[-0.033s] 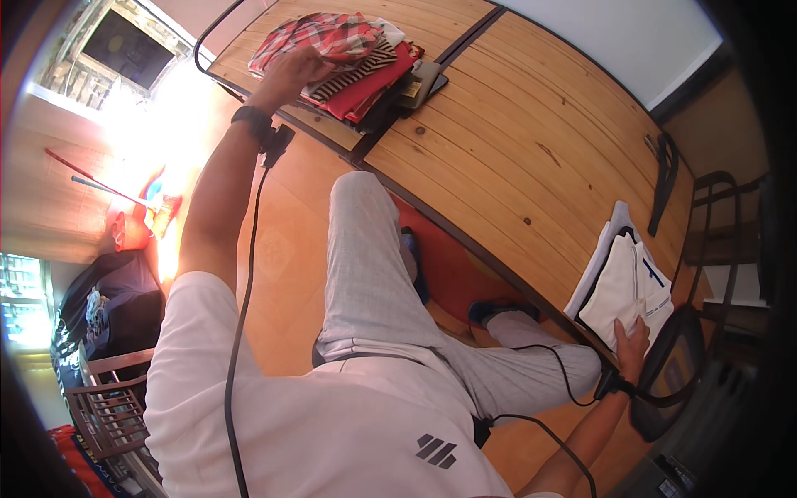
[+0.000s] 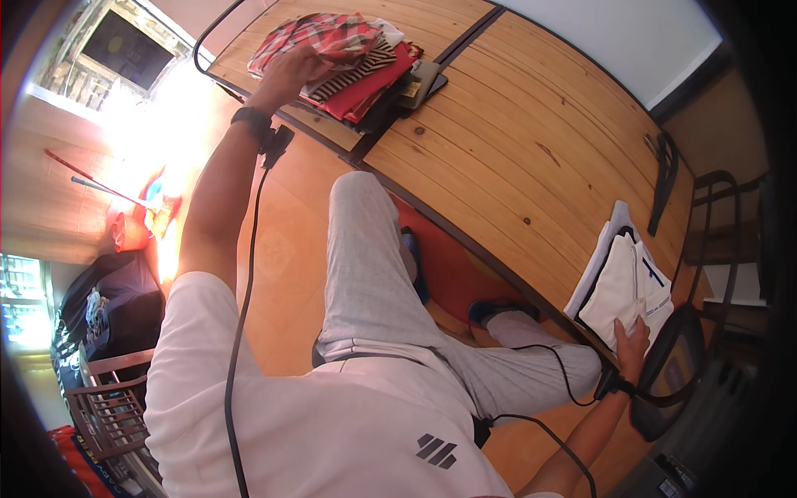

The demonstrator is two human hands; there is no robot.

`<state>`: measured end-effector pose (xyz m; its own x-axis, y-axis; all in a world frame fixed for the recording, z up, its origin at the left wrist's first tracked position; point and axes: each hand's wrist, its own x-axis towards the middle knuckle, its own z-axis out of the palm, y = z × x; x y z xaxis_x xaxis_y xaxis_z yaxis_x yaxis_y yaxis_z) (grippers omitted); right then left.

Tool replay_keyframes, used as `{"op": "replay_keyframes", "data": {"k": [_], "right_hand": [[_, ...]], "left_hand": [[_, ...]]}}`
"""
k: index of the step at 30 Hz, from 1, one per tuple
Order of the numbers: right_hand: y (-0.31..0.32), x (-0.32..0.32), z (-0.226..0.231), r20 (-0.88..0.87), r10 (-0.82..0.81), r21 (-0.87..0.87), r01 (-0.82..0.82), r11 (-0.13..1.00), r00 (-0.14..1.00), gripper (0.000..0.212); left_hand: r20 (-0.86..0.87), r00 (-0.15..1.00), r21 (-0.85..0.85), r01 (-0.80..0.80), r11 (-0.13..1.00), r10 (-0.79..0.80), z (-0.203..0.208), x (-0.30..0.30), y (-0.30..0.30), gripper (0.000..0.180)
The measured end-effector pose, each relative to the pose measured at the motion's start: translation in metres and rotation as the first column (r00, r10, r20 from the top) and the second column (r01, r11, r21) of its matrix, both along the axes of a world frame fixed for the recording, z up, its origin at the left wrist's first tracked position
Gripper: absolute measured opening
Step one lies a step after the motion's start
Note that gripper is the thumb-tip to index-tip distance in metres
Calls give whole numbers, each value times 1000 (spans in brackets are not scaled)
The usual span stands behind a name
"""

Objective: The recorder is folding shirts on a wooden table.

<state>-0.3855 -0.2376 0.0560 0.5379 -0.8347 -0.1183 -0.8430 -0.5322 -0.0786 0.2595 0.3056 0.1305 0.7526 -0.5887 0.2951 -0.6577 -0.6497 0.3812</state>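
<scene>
At eleven o'clock, left hand (image 2: 292, 76) on checked cloth (image 2: 311, 35), grip unclear; at four, right hand (image 2: 633, 342), fingers apart, on cream garment (image 2: 612, 289); nothing shifted.

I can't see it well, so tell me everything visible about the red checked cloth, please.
The checked cloth is red, white and dark grey, soft-looking and rumpled. It lies on top of a stack of clothes toward the left end of the wooden table, partly over a striped piece. The left hand touches its near edge; whether it grips is unclear.
</scene>
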Motion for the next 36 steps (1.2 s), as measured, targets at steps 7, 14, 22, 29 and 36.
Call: {"op": "replay_keyframes", "data": {"k": [7,14,22,29,36], "right_hand": [[0,7,3,3,-10,13,10,1000,1000,78],[3,11,3,-5,-44,28,45,999,999,78],[41,54,44,169,153,-67,-144,987,974,59],[164,223,45,653,196,484,-602,635,732,45],[269,383,29,483,-500,774,-618,-140,719,90]], "left_hand": [[-9,999,-165,33,986,-34,-6,11,9,21],[-41,997,-198,55,979,-64,-6,17,15,23],[-96,989,-288,77,955,-109,0,25,13,24],[-66,985,-319,133,938,-162,22,-20,-18,22],[-98,974,-347,158,925,-203,24,-111,-48,16]]}}
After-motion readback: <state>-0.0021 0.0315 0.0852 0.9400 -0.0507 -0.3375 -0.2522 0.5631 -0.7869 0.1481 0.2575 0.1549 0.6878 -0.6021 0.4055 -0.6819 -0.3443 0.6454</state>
